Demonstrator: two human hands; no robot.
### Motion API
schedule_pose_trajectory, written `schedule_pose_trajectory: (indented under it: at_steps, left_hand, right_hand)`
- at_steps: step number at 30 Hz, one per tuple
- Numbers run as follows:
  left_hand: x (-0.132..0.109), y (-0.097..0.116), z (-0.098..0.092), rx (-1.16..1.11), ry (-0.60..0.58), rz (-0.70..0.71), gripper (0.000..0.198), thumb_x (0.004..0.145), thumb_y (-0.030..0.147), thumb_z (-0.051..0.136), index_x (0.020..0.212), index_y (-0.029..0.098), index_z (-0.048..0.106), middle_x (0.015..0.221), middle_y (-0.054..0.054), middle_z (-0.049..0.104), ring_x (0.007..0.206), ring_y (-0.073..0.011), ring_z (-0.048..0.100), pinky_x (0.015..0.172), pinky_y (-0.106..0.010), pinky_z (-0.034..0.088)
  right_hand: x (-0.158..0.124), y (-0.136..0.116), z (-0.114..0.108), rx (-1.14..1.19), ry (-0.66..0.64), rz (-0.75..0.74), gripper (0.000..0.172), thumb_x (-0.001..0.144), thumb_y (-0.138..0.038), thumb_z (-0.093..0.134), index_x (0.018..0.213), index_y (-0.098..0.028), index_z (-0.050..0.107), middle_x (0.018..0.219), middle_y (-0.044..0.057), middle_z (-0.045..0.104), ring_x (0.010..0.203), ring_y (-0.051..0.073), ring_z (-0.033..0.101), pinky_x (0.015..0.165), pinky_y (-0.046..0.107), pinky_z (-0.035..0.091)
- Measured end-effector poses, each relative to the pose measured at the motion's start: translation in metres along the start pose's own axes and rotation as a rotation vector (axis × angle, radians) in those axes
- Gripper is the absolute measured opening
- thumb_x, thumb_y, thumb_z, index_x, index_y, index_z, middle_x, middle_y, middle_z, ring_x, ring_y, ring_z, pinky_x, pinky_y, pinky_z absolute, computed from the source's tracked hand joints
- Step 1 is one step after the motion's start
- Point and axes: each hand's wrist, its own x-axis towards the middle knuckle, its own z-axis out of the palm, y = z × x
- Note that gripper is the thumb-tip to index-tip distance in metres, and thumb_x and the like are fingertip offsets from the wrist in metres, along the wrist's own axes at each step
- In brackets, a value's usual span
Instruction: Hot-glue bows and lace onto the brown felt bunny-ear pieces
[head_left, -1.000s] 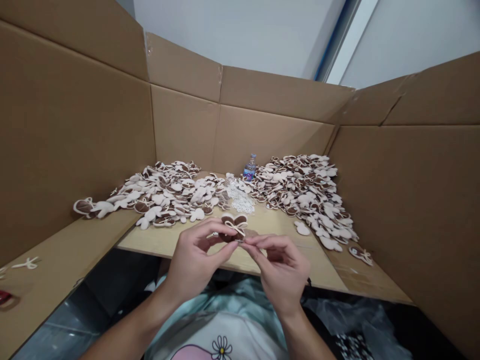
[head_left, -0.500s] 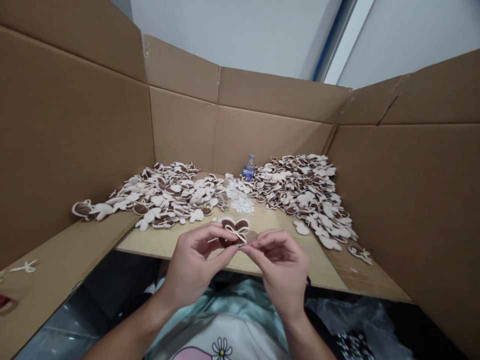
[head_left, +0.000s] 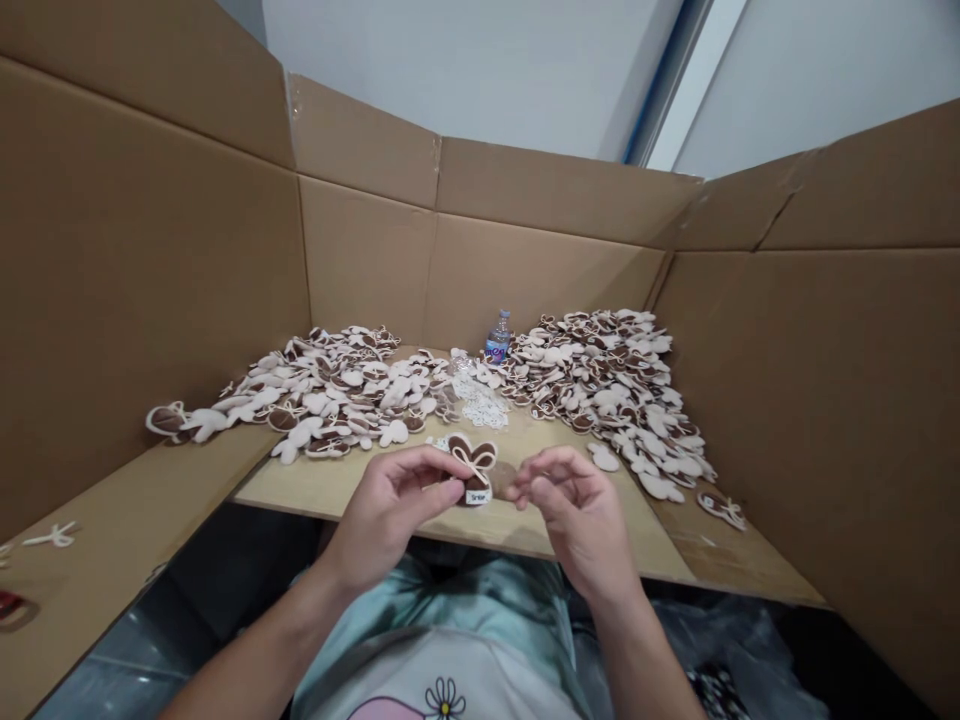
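Observation:
A brown rabbit-shaped felt patch (head_left: 474, 480) with a cream edge and a cream string bow stands upright at the table's front. On its lower end sits a small white label (head_left: 478, 497) with dark lettering. My left hand (head_left: 401, 500) pinches the patch's left side between thumb and fingers. To the right, my right hand (head_left: 574, 510) is apart from the patch, its fingers loosely curled with gaps between them and nothing plainly held. A small brownish patch of something I cannot make out shows beside its fingertips.
Piles of similar felt patches lie at left (head_left: 352, 390) and right (head_left: 607, 380). Small white pieces (head_left: 484, 405) and a water bottle (head_left: 498, 338) stand between them. Cardboard walls (head_left: 555, 270) enclose the wooden table (head_left: 555, 540). A loose string bow (head_left: 52, 535) lies far left.
My right hand has let go of the patch's lower end and moved right. The white label there now shows, facing me. My left hand still holds the patch.

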Motion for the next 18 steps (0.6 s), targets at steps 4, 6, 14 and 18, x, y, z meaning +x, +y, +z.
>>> schedule_pose_trajectory:
  at_steps: [4, 6, 14, 18]
  left_hand:
    - [0.005, -0.002, 0.004, -0.020, 0.030, -0.034, 0.024, 0.062, 0.015, 0.086, 0.074, 0.018, 0.066, 0.072, 0.005, 0.063, 0.064, -0.0078, 0.054, 0.059, -0.017, 0.044]
    - [0.007, -0.004, 0.006, -0.017, 0.016, -0.058, 0.027, 0.059, 0.013, 0.087, 0.072, 0.018, 0.063, 0.070, 0.006, 0.061, 0.062, -0.0074, 0.052, 0.058, -0.017, 0.043]
    - [0.007, -0.016, 0.011, -0.028, -0.097, -0.235, 0.029, 0.052, 0.016, 0.089, 0.075, 0.017, 0.071, 0.077, 0.000, 0.070, 0.072, -0.0144, 0.063, 0.069, -0.027, 0.050]
    - [0.006, -0.020, 0.012, 0.033, -0.131, -0.301, 0.020, 0.056, 0.017, 0.087, 0.071, 0.017, 0.075, 0.073, -0.002, 0.072, 0.069, -0.0149, 0.064, 0.068, -0.028, 0.049]
  right_hand:
    - [-0.007, -0.002, -0.009, -0.245, 0.016, -0.023, 0.014, 0.083, -0.029, 0.073, 0.074, -0.018, 0.073, 0.065, 0.003, 0.075, 0.053, 0.010, 0.064, 0.054, 0.019, 0.052]
    - [-0.010, -0.001, -0.013, -0.306, 0.037, -0.028, 0.022, 0.081, -0.029, 0.075, 0.063, -0.017, 0.069, 0.060, 0.003, 0.073, 0.050, 0.011, 0.063, 0.050, 0.019, 0.051]
    - [-0.017, -0.003, -0.027, -0.628, -0.320, -0.121, 0.026, 0.096, -0.030, 0.055, 0.120, -0.027, 0.064, 0.096, 0.004, 0.072, 0.077, 0.014, 0.068, 0.071, 0.027, 0.053]
    - [-0.015, -0.008, -0.025, -0.747, -0.435, -0.089, 0.021, 0.096, -0.032, 0.056, 0.113, -0.028, 0.068, 0.097, 0.003, 0.070, 0.084, 0.015, 0.065, 0.077, 0.028, 0.049]
